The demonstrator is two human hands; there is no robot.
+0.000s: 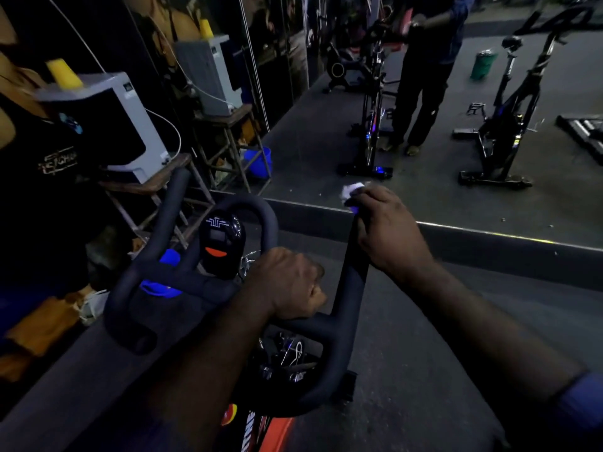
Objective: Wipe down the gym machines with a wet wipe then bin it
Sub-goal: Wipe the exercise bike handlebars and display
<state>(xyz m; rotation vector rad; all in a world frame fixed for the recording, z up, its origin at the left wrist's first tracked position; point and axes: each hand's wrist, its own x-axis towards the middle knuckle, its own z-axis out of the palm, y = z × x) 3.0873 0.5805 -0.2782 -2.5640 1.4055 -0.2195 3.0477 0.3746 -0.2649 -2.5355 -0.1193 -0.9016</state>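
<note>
Both hands are on the spin bike's handlebar [130, 288]. Right hand [388, 230] is wrapped round the far tip of the right prong [349, 288], with the wet wipe [353, 190] bunched under its fingers and poking out past them. Left hand [287, 285] is clenched on the crossbar beside the console [222, 239], steadying things I'd guess. That prong runs straight away from the body, so the rest of it lies back toward the person. Looks like the right hand's job, dragging inward.
</note>
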